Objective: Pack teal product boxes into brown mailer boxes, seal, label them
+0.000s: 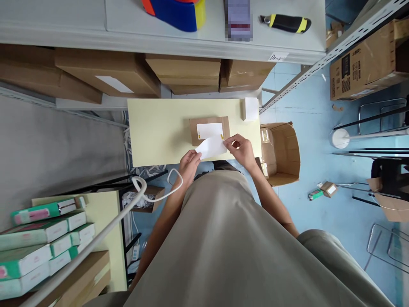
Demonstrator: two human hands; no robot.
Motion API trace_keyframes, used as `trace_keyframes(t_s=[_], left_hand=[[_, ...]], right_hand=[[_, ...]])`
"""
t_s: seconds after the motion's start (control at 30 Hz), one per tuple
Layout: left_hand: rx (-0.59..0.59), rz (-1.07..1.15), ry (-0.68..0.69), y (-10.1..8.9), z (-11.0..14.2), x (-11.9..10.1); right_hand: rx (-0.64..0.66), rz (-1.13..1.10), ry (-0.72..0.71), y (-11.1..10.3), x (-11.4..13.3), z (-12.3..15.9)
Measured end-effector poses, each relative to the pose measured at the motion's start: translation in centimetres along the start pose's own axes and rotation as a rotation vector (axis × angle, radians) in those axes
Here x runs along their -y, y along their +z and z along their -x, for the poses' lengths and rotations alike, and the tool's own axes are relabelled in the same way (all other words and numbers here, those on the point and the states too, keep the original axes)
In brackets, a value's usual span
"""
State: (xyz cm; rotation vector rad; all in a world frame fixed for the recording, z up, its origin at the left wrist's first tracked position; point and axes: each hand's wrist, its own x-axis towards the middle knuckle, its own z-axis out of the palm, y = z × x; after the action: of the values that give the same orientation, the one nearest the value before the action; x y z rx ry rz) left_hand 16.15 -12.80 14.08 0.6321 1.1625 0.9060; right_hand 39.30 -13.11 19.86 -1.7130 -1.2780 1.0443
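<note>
A white paper sheet (211, 147), slightly curled, is pinched at its left end by my left hand (189, 165). At the sheet's upper right corner, the closed fingertips of my right hand (239, 149) grip its edge. Behind the sheet lies a small brown cardboard box (193, 126) on the pale yellow table (156, 132). A white label (209, 128) with small yellow marks sits on the box top, and the held sheet covers the lower part of the box. A stack of white labels (251, 109) stands at the table's back right corner.
Above the table, a grey shelf (128, 25) bears a tape dispenser (179, 13) and a box cutter (286, 23). Cardboard boxes (188, 70) fill the level below. An open carton (287, 153) stands right of the table. A white pole (96, 243) crosses the lower left, near green-white boxes (35, 256).
</note>
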Motion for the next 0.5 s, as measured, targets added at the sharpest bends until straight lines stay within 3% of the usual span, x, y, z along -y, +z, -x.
trace_keyframes(t_s=[0.1, 0.27, 0.37, 0.5], left_hand=[[-0.110, -0.086, 0.035, -0.4, -0.8, 1.3], [-0.118, -0.117, 0.006, -1.6, -0.4, 2.1], [-0.114, -0.121, 0.000, -2.3, 0.2, 1.9], [-0.123, -0.126, 0.006, -2.7, 0.0, 1.9]], right_hand=[[0.146, 0.130, -0.152, 1.3, 1.9, 2.3], [0.381, 0.458, -0.425, 3.6, 3.8, 5.5], [0.415, 0.525, -0.545, 4.0, 4.0, 6.2], [0.365, 0.458, -0.508, 3.6, 3.6, 6.0]])
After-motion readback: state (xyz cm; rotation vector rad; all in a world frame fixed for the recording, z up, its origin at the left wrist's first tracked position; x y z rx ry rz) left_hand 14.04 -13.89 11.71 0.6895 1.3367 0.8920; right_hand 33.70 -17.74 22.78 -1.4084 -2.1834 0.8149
